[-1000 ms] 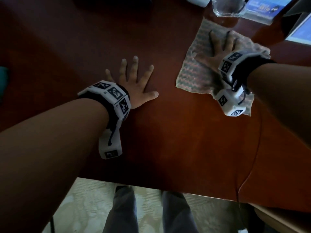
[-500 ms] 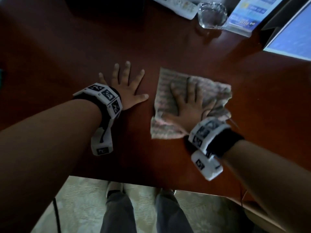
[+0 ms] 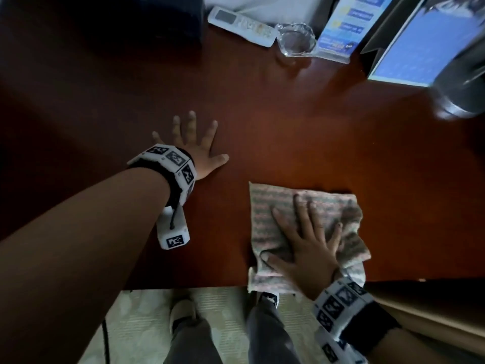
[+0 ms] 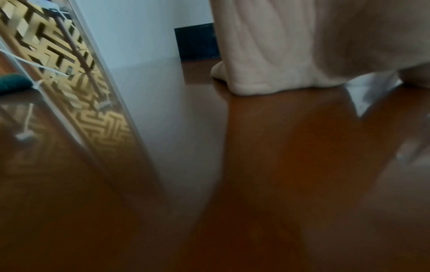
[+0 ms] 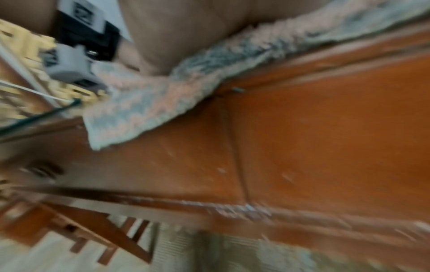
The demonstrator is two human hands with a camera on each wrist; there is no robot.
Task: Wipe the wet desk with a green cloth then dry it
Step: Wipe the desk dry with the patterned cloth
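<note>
Head view: right hand [image 3: 308,248], fingers flat, presses cloth [image 3: 273,211] at desk's [image 3: 288,132] near edge; left hand [image 3: 195,151] splayed; wiping seems underway, drying left.

A blurred finger [image 4: 409,147] lies on the glossy brown desk [image 4: 267,165]. Ahead of it hangs a cream curtain [image 4: 291,46], its hem touching the desktop. Far off to the finger's side lies something dark green [image 4: 12,82].

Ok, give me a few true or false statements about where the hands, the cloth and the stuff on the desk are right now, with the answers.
1. The right hand presses flat on the cloth. True.
2. The left hand grips the cloth. False: it lies spread on the bare desk.
3. The cloth overhangs the desk's near edge. True.
4. The glass dish sits on the cloth. False: it stands at the far edge, beside the remote control.
</note>
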